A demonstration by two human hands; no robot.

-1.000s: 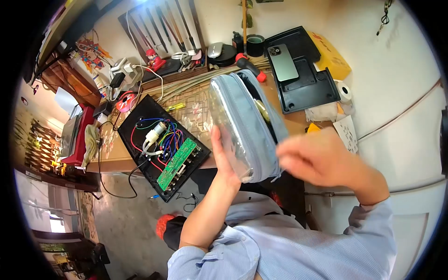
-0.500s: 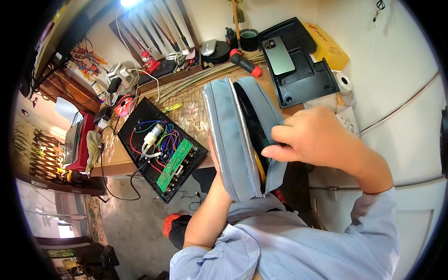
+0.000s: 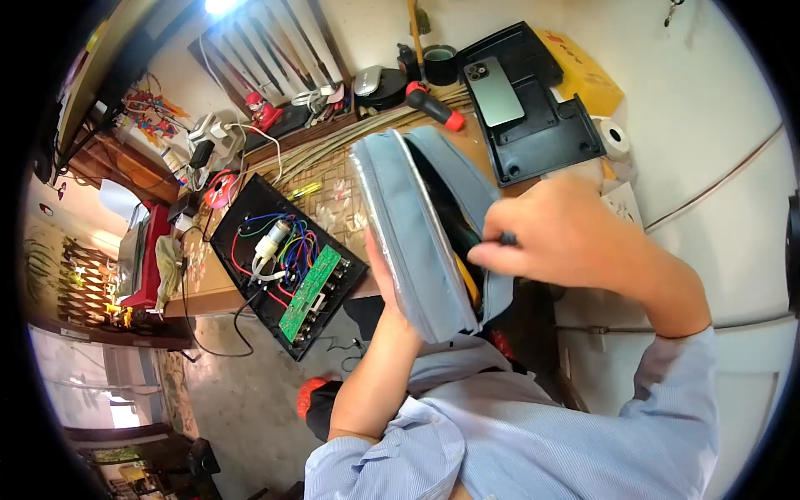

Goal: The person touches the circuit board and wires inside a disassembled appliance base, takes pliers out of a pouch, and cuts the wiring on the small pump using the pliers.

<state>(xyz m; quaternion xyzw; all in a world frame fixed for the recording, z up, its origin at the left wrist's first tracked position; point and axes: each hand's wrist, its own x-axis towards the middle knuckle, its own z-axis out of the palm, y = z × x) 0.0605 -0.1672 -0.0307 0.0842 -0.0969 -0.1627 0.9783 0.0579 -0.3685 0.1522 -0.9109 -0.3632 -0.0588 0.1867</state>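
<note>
A grey-blue zippered pouch [image 3: 414, 242] is held up in front of me with its main zip undone. My left hand [image 3: 385, 279] grips it from the left and underneath, the fingers mostly hidden behind it. At the pouch's right-hand opening, my right hand [image 3: 554, 229] is closed in a pinch. The end of a small dark object [image 3: 507, 238] shows between its thumb and fingers; its kind cannot be made out. Something yellow [image 3: 468, 283] shows inside the pouch, and the rest of the interior is dark.
An opened black casing [image 3: 287, 267] with wires, a small motor and a green circuit board [image 3: 311, 293] overhangs the table edge. Behind lie a red-black screwdriver [image 3: 435, 107] and a phone [image 3: 493, 92] on a black plastic cover [image 3: 546, 142]. A tape roll [image 3: 614, 140] stands right.
The pouch has tilted and shifted slightly up. My right hand has drawn a little back at the opening, and a small dark object now shows in its pinch.
</note>
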